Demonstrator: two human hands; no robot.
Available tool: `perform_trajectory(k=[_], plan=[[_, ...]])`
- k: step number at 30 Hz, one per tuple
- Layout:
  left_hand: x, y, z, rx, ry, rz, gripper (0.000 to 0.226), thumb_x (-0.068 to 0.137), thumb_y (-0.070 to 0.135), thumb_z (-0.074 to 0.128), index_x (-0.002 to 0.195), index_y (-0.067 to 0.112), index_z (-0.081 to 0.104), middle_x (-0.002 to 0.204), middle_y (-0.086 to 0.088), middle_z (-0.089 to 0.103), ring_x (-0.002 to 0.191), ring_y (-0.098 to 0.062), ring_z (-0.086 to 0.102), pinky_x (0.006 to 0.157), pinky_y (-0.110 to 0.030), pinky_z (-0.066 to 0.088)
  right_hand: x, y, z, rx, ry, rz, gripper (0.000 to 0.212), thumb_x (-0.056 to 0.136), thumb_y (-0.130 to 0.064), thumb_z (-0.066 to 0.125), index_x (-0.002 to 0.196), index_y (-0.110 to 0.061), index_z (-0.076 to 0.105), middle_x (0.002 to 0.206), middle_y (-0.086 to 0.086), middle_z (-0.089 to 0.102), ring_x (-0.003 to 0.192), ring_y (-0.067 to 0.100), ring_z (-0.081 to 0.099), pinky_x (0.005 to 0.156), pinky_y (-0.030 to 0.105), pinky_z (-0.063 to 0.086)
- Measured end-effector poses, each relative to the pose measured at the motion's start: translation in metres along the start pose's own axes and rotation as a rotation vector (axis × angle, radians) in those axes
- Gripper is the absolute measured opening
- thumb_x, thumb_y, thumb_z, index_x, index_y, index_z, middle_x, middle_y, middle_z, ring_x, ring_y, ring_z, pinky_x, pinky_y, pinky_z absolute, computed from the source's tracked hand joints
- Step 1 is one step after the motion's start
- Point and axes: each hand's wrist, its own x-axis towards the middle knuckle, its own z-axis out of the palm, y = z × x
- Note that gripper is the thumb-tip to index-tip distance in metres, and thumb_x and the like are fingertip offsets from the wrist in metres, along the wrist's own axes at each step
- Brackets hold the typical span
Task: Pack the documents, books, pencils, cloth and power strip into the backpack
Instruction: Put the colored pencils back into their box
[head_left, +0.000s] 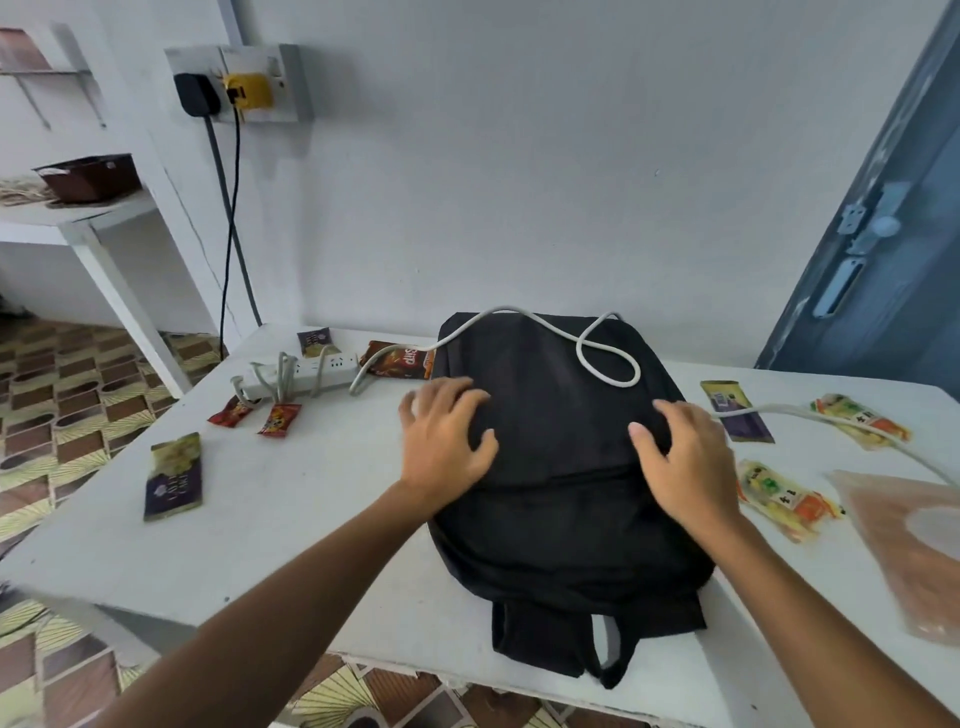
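Both hands flat on the backpack (561, 467), centre of frame, lying on the bench (291, 499). Left hand (447, 441) on its left upper side, fingers spread and slightly bent, pressing the fabric, gripping nothing. Right hand (680, 457) on the right side, same posture: grip apart, palm down, nothing clamped.

Progress, as I judge it: early or stalled. Backpack looks closed from here; zipper seam runs across mid-panel, no opening visible. Can't tell what's already inside.

Power strip (301, 371) not packed: sits upper left of the bag near the bench's far edge, cord partly wound round it. Its white cable (576, 338) loops across the top of the backpack and carries on to the right of frame, so it needs clearing off before the bag opens properly.

A pinkish flat sleeve (904, 551) at right edge, possibly the documents or cloth, can't tell which; still out on the bench.

No books or pencils visible anywhere.

Snack packets (174, 475) scattered left and right of the bag, not part of the list.

Left to do: open bag, coil cable, load strip and the sleeve.
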Motion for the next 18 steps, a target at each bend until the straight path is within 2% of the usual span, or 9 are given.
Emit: perform_trajectory(k=[1,3,5,9,13,16,18], plan=[[0.001,-0.003,-0.002,0.009,-0.08,-0.161,0.053,0.076,0.043,0.062,0.124,0.023,0.053,0.135,-0.003,0.048,0.128,-0.027,0.038,0.103,-0.054,0.035,0.007,0.006,-0.004,-0.025,0.0,0.073,0.058,0.089,-0.049,0.048,0.136,-0.016,0.047,0.138,0.014,0.047,0.126,0.037,0.041,0.099,0.053,0.039],[-0.002,-0.009,-0.005,-0.152,-0.254,-0.413,0.073,0.076,0.048,0.068,0.137,0.024,0.036,0.142,-0.006,0.036,0.131,-0.03,0.035,0.103,-0.048,0.038,0.012,0.016,-0.005,0.012,-0.101,0.248,0.062,0.089,-0.049,0.053,0.142,-0.019,0.039,0.143,0.013,0.042,0.13,0.038,0.038,0.102,0.054,0.037],[-0.003,-0.013,-0.003,-0.407,-0.357,-0.543,0.084,0.074,0.043,0.075,0.14,0.025,0.028,0.14,-0.007,0.037,0.127,-0.028,0.042,0.103,-0.043,0.041,0.008,0.02,-0.002,0.158,-0.181,0.318,0.067,0.089,-0.047,0.056,0.145,-0.018,0.033,0.144,0.012,0.044,0.13,0.036,0.042,0.104,0.051,0.038],[0.008,-0.023,-0.002,-0.694,-0.482,-0.73,0.093,0.07,0.015,0.082,0.141,0.033,0.024,0.141,-0.005,0.042,0.123,-0.029,0.048,0.103,-0.047,0.045,0.006,0.012,0.002,0.285,-0.137,0.309,0.065,0.086,-0.03,0.063,0.143,-0.019,0.034,0.135,0.01,0.052,0.122,0.033,0.05,0.099,0.044,0.042],[0.023,-0.03,-0.008,-0.826,-0.407,-0.834,0.087,0.072,-0.009,0.07,0.142,0.03,0.035,0.126,-0.012,0.055,0.106,-0.03,0.061,0.093,-0.047,0.052,0.008,0.004,0.003,0.289,-0.139,0.328,0.067,0.083,-0.023,0.063,0.142,-0.02,0.032,0.134,0.012,0.05,0.118,0.035,0.051,0.097,0.045,0.044],[0.034,-0.037,-0.015,-0.802,-0.353,-0.833,0.08,0.074,-0.015,0.063,0.14,0.026,0.041,0.105,-0.012,0.061,0.09,-0.026,0.064,0.082,-0.04,0.055,0.004,-0.002,0.007,0.268,-0.176,0.286,0.071,0.083,-0.023,0.062,0.145,-0.021,0.028,0.136,0.012,0.047,0.118,0.035,0.051,0.096,0.043,0.044],[0.04,-0.044,-0.018,-0.771,-0.34,-0.818,0.075,0.075,-0.015,0.061,0.137,0.025,0.045,0.094,-0.009,0.06,0.081,-0.022,0.063,0.072,-0.032,0.054,-0.003,-0.007,0.012,0.231,-0.211,0.254,0.071,0.086,-0.023,0.06,0.147,-0.023,0.024,0.136,0.013,0.044,0.114,0.035,0.052,0.089,0.039,0.042]])
